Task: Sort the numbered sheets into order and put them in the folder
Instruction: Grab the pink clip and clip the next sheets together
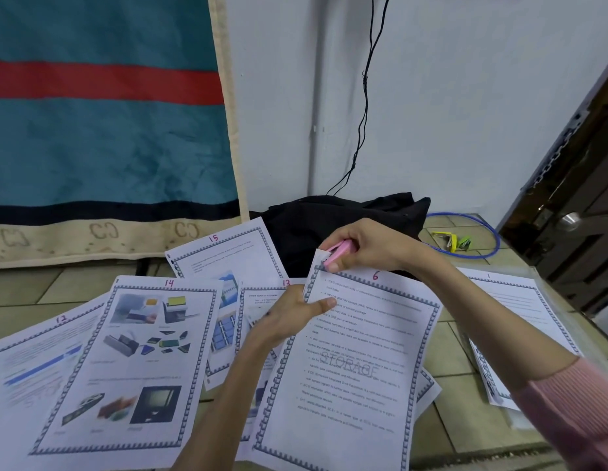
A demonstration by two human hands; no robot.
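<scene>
Sheet 6 (357,351) lies on the tiled floor (465,419), amid sheets 12 to 15. The left hand (289,317) pinches its top left edge; the right hand (367,246) grips a pink pen (338,251) and that corner.

Sheets numbered 12 (41,362); 14 (125,368); 15 (227,256); 6 (350,368), watermarked perhaps "STORAGE".

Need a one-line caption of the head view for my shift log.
Both hands, left hand and right hand, hold sheet 6; right also grips a pink pen.
</scene>
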